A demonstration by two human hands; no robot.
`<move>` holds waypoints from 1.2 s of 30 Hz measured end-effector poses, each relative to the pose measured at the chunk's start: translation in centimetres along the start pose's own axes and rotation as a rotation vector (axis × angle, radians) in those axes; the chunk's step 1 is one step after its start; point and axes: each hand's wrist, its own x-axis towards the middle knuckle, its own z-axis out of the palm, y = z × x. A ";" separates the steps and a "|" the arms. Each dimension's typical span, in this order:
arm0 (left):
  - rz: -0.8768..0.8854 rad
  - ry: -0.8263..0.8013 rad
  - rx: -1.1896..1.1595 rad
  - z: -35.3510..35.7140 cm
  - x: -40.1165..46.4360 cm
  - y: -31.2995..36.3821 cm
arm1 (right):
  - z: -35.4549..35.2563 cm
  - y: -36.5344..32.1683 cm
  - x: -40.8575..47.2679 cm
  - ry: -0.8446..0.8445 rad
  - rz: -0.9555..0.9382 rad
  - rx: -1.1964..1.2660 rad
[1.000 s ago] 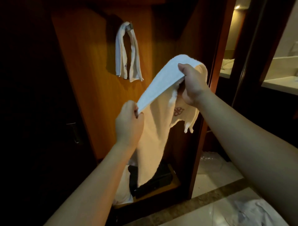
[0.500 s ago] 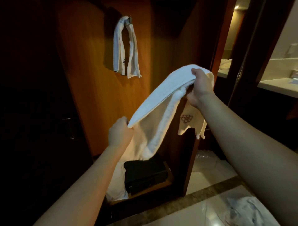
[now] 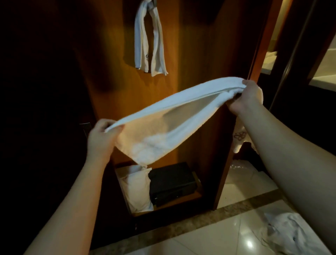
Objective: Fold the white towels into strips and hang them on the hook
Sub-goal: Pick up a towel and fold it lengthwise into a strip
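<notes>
Stretching the white towel (image 3: 174,109) taut, left hand (image 3: 101,138) pinching its eight-o'clock end and right hand (image 3: 245,98) gripping the two-o'clock end, its long axis slants below the hook (image 3: 153,2) at twelve o'clock.

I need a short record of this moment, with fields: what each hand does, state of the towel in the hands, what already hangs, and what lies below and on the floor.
left hand: left hand grips the lower end of the held towel
right hand: right hand grips the upper end
held towel: stretched between both hands, folded lengthwise, middle sagging, not yet a neat strip
on hook: hung towel draped on the wooden panel
shelf below: black box beside a white bundle
floor: crumpled white cloth
</notes>
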 end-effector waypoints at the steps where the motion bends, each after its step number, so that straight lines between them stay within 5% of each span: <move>1: -0.088 0.001 -0.381 -0.6 -0.8 -0.3 | 0.1 0.3 0.1 0.005 0.019 0.018; 3: -0.405 -0.138 -0.748 -0.2 -3.0 -2.9 | 0.4 1.2 0.1 -0.012 0.071 0.021; 5: -0.568 -0.379 -0.553 1.3 -5.4 -4.8 | 0.5 2.4 0.0 -0.037 0.108 0.022; 7: -0.471 -0.473 -0.345 2.1 -6.4 -6.1 | 0.3 3.2 0.4 -0.032 0.132 0.013; 16: -0.419 -0.140 -0.547 -2.3 -4.1 -5.9 | -3.6 5.4 3.2 0.111 0.209 -0.109; 26: -0.469 -0.130 -0.417 -4.2 -5.6 -8.0 | -4.6 7.0 2.9 0.028 0.270 -0.115; 34: -0.644 -0.138 -0.902 -4.0 -6.6 -9.6 | -4.0 7.2 1.7 -0.057 0.218 -0.016; 36: -0.710 -0.151 -0.844 -3.3 -6.9 -10.0 | -3.7 7.0 1.3 -0.112 0.239 -0.010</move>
